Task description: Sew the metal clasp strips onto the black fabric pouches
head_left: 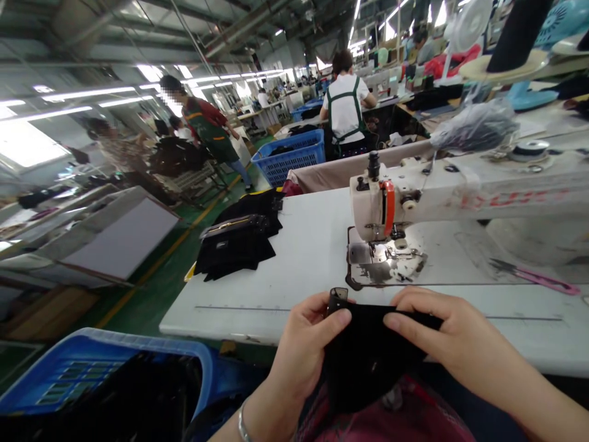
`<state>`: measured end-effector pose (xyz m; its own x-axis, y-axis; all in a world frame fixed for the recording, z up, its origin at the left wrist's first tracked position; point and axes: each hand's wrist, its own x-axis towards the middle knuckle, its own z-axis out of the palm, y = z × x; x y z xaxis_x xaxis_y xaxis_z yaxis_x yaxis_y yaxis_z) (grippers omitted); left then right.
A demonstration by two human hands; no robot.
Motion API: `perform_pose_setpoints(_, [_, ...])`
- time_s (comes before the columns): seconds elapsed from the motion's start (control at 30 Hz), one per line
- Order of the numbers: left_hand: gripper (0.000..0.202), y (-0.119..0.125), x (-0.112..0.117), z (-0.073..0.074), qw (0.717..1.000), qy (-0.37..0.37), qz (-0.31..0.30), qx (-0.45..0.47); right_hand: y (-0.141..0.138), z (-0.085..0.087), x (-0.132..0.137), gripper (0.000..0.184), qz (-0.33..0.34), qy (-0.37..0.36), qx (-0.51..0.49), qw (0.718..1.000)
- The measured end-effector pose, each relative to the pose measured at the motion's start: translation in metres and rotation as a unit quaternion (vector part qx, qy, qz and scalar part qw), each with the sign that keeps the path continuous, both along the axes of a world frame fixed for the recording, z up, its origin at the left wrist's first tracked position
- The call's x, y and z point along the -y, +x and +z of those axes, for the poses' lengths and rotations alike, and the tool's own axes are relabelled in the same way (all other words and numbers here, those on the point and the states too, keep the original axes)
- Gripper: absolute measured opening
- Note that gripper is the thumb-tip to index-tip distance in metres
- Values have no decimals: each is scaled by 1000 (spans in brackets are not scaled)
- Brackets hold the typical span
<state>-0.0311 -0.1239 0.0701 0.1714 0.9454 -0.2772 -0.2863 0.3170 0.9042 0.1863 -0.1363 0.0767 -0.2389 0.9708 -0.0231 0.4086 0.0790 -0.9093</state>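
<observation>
Both of my hands hold one piece of black fabric (368, 362) at the near edge of the white sewing table (304, 258). My left hand (306, 350) pinches its left end, where a small dark label or tab (338, 298) sticks up by the thumb. My right hand (442, 334) grips the top right edge, fingers curled over it. The fabric hangs down toward my lap. Just beyond my hands stands a white industrial sewing machine (391, 205) with its needle plate (384, 264).
A stack of black fabric pieces (239, 242) lies on the table's left side. Pink-handled scissors (536, 276) lie at right. A blue crate (105, 380) with dark cloth sits at lower left. Other workers stand and sit farther back, near another blue basket (289, 153).
</observation>
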Motion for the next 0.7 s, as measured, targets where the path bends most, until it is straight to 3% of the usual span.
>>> perform_pose_setpoints(0.7, [21, 4, -4, -4, 997, -37, 33, 53, -1, -15, 1, 33, -33, 65, 32, 997])
